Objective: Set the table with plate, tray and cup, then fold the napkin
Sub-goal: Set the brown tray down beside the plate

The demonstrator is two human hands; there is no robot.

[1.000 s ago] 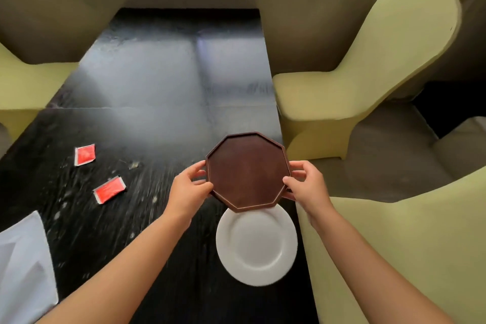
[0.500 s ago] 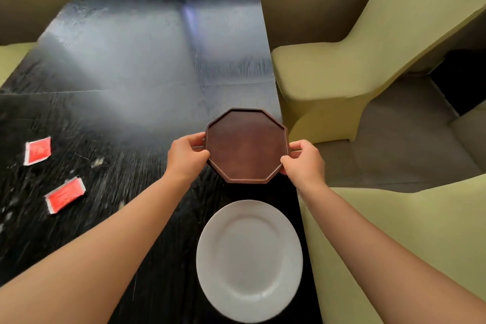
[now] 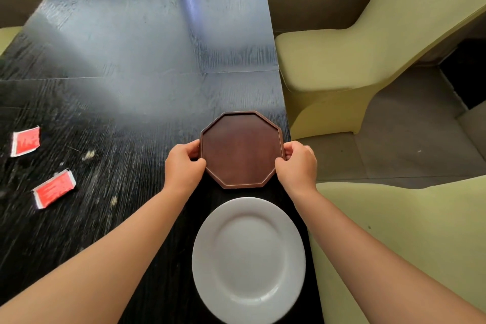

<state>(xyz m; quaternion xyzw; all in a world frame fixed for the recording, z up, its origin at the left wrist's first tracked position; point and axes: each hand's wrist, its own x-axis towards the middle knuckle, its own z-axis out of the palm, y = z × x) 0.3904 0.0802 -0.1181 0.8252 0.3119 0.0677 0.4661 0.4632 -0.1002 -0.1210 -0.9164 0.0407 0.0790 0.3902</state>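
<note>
A person grips a brown octagonal tray (image 3: 242, 150) by its opposite sides, left hand (image 3: 182, 166) and right hand (image 3: 297, 163) each curled closed on the rim, apparently to keep it level while setting it down. The tray sits between the hands by the tabletop (image 3: 147, 66)'s right edge, just beyond a white plate (image 3: 248, 260) near that edge. No cup or napkin is visible.

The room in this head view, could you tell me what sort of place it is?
Probably a restaurant or banquet room: fabric-covered chairs beside a long dark table, a white plate and tray being set, and red sachets lying nearby.
</note>
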